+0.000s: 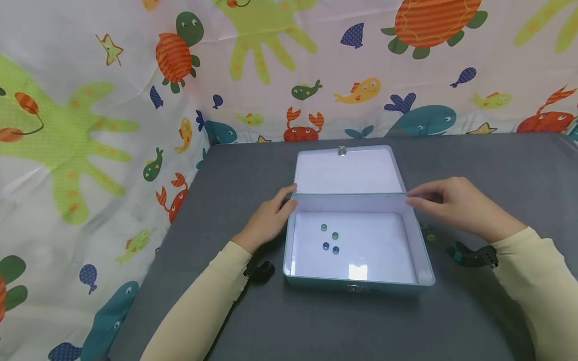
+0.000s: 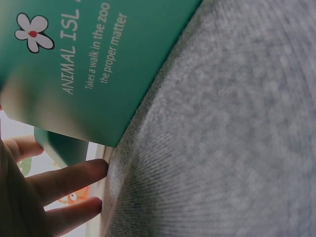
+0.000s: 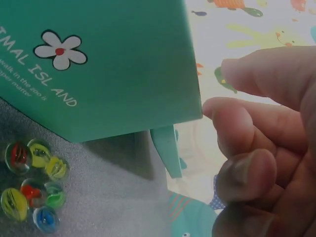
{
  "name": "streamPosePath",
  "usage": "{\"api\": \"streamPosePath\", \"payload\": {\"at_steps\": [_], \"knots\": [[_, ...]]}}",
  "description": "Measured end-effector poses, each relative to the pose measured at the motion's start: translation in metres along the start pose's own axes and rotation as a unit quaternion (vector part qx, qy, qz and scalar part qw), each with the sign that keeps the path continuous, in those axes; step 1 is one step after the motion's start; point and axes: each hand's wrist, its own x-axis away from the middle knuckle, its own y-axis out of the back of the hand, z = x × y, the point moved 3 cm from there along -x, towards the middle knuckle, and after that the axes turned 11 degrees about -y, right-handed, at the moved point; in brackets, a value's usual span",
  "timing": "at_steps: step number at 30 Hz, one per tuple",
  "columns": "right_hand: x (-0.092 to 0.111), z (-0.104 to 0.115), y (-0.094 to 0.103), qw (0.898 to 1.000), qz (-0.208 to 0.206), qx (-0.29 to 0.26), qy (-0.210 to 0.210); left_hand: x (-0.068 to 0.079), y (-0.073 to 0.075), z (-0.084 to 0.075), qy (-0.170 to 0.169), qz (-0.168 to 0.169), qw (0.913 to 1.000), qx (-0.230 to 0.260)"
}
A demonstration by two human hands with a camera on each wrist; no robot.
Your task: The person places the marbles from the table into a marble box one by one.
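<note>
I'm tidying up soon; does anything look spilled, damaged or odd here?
Nothing looks damaged. One mild oddity: four marbles lie inside the open box, but a loose cluster of marbles sits outside, by its right side; perhaps strays.

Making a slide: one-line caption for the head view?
Left hand and right hand beside an open box, four marbles inside.

Counter [image 1: 343, 326] grey, fabric-textured. White curtain [image 1: 329, 65] behind it and along the left, creased in places. Printed on curtain: orange-shelled turtles [image 1: 173, 57], red crabs [image 1: 301, 134], teal whales [image 1: 424, 120], yellow fish [image 1: 360, 92], stars [image 1: 110, 49], lime creatures [image 1: 67, 143] with splayed limbs.
</note>
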Motion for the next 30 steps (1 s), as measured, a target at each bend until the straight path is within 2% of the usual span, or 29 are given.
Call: {"api": "streamPosePath", "payload": {"at_steps": [6,18,30], "knots": [[-0.002,-0.007,0.005,1.0,0.005,0.025,-0.012,0.0,0.001,0.001,-0.006,0.003,1.0,-0.001],[-0.017,-0.034,-0.008,0.996,0.065,0.06,-0.009,0.0,0.0,0.0,-0.011,0.004,0.9999,-0.001],[-0.023,-0.045,-0.016,0.99,0.113,0.082,-0.006,-0.001,0.002,0.0,-0.009,0.007,0.9999,-0.009]]}}
